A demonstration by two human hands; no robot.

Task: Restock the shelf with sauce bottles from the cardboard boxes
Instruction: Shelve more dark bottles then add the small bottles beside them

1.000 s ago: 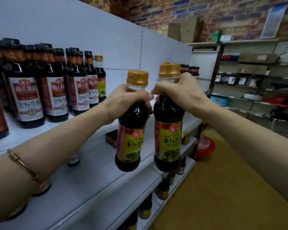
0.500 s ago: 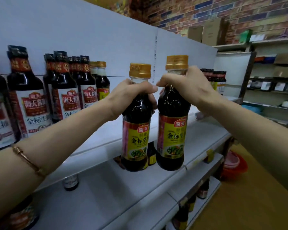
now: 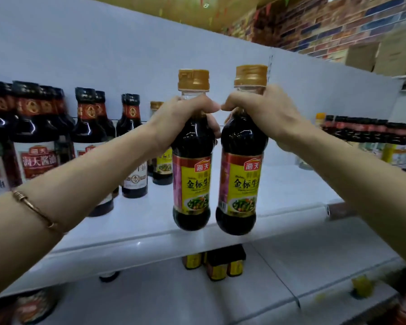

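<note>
Dark sauce bottles (image 3: 192, 158) with gold caps (image 3: 193, 80), yellow-and-red labels (image 3: 240, 184).

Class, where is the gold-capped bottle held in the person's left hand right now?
In the head view, centre, the left hand grips the left bottle by its neck, beside the right bottle, above the shelf's front edge.

left arm: stretched forward from lower left, bracelet (image 3: 34, 210) on the wrist
left hand (image 3: 183, 120): fingers curled round a bottle neck
right arm: stretched forward from lower right
right hand (image 3: 265, 113): fingers curled round a second bottle neck
hands: level, knuckles nearly touching
</note>
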